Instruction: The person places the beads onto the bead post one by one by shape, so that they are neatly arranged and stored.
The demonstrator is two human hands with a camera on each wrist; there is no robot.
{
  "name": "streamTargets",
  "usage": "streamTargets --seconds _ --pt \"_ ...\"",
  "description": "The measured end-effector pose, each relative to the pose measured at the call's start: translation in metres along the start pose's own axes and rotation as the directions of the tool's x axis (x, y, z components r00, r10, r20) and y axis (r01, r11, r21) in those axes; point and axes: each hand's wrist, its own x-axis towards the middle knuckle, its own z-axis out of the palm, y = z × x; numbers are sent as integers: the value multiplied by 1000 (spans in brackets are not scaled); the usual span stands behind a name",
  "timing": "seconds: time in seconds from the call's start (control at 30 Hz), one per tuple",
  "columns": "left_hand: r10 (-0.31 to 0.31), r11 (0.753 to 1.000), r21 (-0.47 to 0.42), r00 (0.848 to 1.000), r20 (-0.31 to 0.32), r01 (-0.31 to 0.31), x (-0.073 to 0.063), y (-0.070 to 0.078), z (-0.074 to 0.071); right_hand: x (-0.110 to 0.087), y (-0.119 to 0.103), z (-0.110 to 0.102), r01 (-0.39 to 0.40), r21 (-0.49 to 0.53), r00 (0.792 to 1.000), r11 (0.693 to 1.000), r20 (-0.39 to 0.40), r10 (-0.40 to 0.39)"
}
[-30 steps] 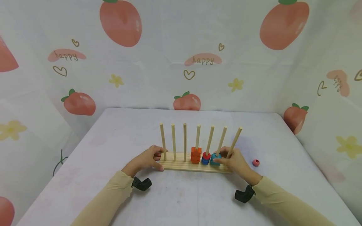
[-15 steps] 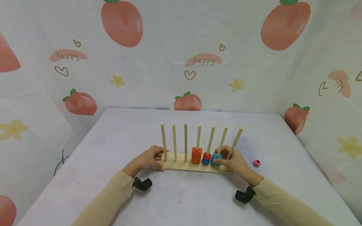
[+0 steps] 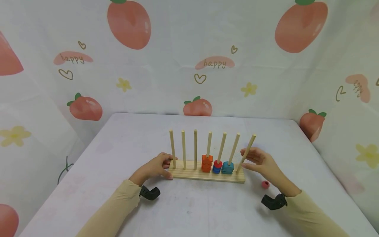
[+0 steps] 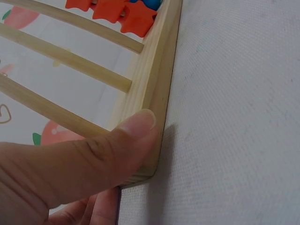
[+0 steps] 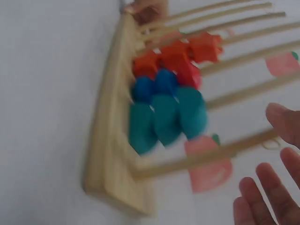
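Note:
A wooden peg rack (image 3: pixel 189 175) with a row of upright dowels stands on the table. My left hand (image 3: pixel 155 167) grips its left end, the thumb (image 4: pixel 138 124) lying on the front edge of the base in the left wrist view. Orange star-shaped beads (image 3: pixel 207 163) are stacked on the middle peg. Beside them are blue beads (image 5: pixel 154 86) topped by a red bead (image 3: pixel 217 163), then scalloped teal beads (image 3: pixel 227 168). My right hand (image 3: pixel 262 162) is by the bare rightmost peg (image 3: pixel 248 149), holding nothing, its fingers spread in the right wrist view.
A small pink bead (image 3: pixel 265 184) with a hole lies on the table (image 3: pixel 189 210), right of the rack and below the right forearm. A printed cloth (image 3: pixel 165 82) hangs behind the table. Each wrist wears a black camera mount (image 3: pixel 273 201).
My right hand has let go of the teal beads and moved right, past the last peg. The pink bead has shifted nearer to me. My left hand keeps its grip on the rack.

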Motion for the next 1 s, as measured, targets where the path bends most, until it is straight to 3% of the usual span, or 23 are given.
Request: streamTargets --seconds 0.1,0.3,0.4,0.5,0.67,0.8,1.0 --pt "9 1000 -3 1000 4 -9 1 -1 0 -8 -5 -15 17 -64 1000 998 -25 -19" --pt "6 1000 9 1000 3 -6 2 -1 0 -25 -3 -42 -42 -263 995 964 -100 16" --pt "-6 1000 20 1000 -3 6 2 -2 0 -30 3 -53 -97 -304 991 948 -119 63" --pt "-7 1000 23 1000 -4 7 2 -1 -1 -31 9 -63 -196 -324 979 926 -122 165" --pt "9 1000 24 1000 -1 -9 1 -1 0 -33 22 -74 -345 -346 937 873 -67 344" --pt "5 999 35 1000 -8 -5 2 -1 1 -34 31 -76 -399 -354 906 846 -13 422" --pt "-13 999 39 1000 -13 13 2 -1 1 -33 42 -76 -395 -362 904 845 11 427"
